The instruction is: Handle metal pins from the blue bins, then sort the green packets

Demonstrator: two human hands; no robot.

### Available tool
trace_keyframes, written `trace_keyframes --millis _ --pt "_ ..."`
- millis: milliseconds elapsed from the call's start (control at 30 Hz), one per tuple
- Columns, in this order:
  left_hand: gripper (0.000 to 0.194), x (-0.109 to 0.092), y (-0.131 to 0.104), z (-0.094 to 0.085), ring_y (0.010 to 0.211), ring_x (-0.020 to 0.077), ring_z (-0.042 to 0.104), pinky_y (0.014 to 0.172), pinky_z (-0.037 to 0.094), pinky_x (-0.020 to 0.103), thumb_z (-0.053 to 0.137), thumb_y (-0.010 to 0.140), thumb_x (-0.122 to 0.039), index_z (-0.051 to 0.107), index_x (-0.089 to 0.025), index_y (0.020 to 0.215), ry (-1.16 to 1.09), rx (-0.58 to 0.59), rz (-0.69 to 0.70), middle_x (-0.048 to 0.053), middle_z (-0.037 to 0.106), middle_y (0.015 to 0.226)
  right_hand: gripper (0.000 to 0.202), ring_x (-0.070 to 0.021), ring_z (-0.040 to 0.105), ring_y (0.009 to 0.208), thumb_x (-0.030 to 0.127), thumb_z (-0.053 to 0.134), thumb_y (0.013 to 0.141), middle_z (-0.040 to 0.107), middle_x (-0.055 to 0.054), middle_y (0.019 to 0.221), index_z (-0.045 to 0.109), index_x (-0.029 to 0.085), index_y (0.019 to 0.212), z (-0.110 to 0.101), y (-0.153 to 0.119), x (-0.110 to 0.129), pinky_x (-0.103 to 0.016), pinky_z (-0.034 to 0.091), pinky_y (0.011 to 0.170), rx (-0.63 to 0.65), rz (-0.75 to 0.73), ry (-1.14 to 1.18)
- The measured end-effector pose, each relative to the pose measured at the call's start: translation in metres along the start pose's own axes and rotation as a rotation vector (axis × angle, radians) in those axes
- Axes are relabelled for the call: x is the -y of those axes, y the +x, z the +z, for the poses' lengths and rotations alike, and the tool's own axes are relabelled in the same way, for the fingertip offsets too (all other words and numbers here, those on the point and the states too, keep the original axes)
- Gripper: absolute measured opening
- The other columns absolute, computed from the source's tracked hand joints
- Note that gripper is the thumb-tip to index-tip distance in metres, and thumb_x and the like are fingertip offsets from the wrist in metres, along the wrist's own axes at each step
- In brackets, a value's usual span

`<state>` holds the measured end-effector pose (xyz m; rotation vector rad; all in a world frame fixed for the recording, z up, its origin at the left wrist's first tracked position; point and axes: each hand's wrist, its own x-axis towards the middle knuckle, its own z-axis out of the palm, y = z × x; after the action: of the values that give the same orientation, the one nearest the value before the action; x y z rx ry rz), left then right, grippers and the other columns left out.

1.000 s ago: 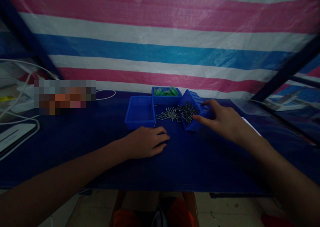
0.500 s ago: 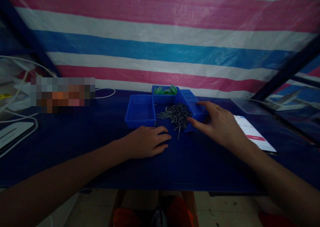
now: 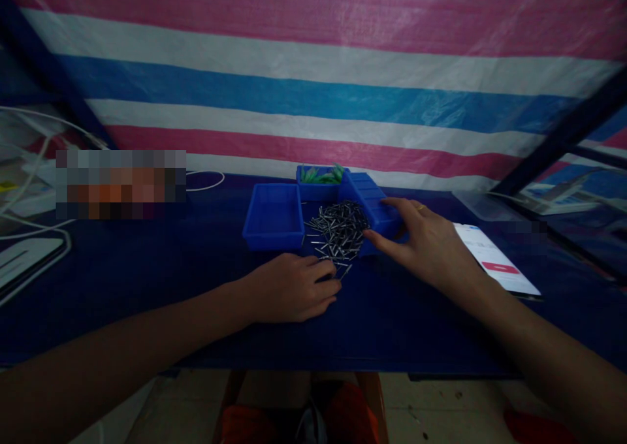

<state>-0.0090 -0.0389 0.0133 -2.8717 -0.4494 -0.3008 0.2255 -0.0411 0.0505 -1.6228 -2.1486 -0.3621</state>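
Note:
My right hand [image 3: 424, 238] is closed on a blue plastic bin [image 3: 375, 199] tipped on its side, thumb low and fingers over its upper part. From the bin's mouth a pile of thin, nail-like metal pieces [image 3: 337, 225] spreads over the table. My left hand [image 3: 296, 290] rests palm down at the near edge of that pile, fingers slightly bent and apart, close to a few stray pieces. Whether its fingertips touch them is hard to see. Left of the pile stands an upright blue bin [image 3: 274, 215] with no contents visible.
Behind the pile, another blue bin [image 3: 321, 192] holds green pieces [image 3: 323, 174]. A phone with a lit screen [image 3: 494, 258] lies right of my right hand. White cables [image 3: 206, 181] and a white device [image 3: 32, 261] are at the left. A striped sheet [image 3: 313, 91] hangs behind the dark blue table [image 3: 196, 339].
More metal pieces have spilled out, and the pile has spread toward me. The tipped bin has shifted slightly left with my right hand. My left hand has moved a little nearer to me.

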Motion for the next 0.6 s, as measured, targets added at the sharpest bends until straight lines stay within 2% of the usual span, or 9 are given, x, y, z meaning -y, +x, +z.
trace_keyframes --millis 100,233,400,600 --pt "0.027 -0.0042 0.0 -0.0009 0.069 0.0131 0.056 0.052 0.043 0.023 0.038 0.091 -0.028 0.059 -0.018 0.104 -0.01 -0.023 0.074 0.006 0.061 0.095 0.057 -0.024 0.063 0.073 0.056 0.049 0.08 0.062 -0.013 0.1 0.049 0.015 0.12 -0.0003 -0.0011 0.0022 -0.04 0.052 0.067 -0.01 -0.008 -0.013" --pt "0.039 -0.0078 0.0001 -0.0023 0.071 0.0147 0.056 0.051 0.042 0.025 0.035 0.092 -0.044 0.057 -0.019 0.112 -0.075 -0.019 0.141 0.006 0.063 0.105 0.06 -0.0228 0.063 0.07 0.056 0.049 0.08 0.06 -0.014 0.103 0.047 0.013 0.121 0.0006 -0.0025 0.0031 -0.04 0.052 0.064 -0.025 -0.026 -0.025" --pt "0.047 -0.0082 0.0011 -0.002 0.08 0.0181 0.059 0.056 0.045 0.028 0.034 0.091 -0.05 0.052 -0.018 0.12 -0.101 0.019 0.112 0.004 0.056 0.123 0.057 -0.0207 0.062 0.066 0.054 0.052 0.079 0.059 -0.013 0.099 0.049 0.012 0.117 0.0012 -0.0034 0.0035 -0.036 0.052 0.057 -0.073 -0.074 -0.04" --pt "0.047 -0.0069 0.0025 -0.0018 0.083 0.0185 0.061 0.062 0.047 0.028 0.036 0.091 -0.049 0.053 -0.017 0.121 -0.117 0.041 0.08 0.005 0.056 0.124 0.051 -0.0211 0.062 0.07 0.051 0.054 0.079 0.059 -0.013 0.095 0.049 0.01 0.11 0.003 -0.006 0.0055 -0.03 0.049 0.051 -0.14 -0.15 -0.022"
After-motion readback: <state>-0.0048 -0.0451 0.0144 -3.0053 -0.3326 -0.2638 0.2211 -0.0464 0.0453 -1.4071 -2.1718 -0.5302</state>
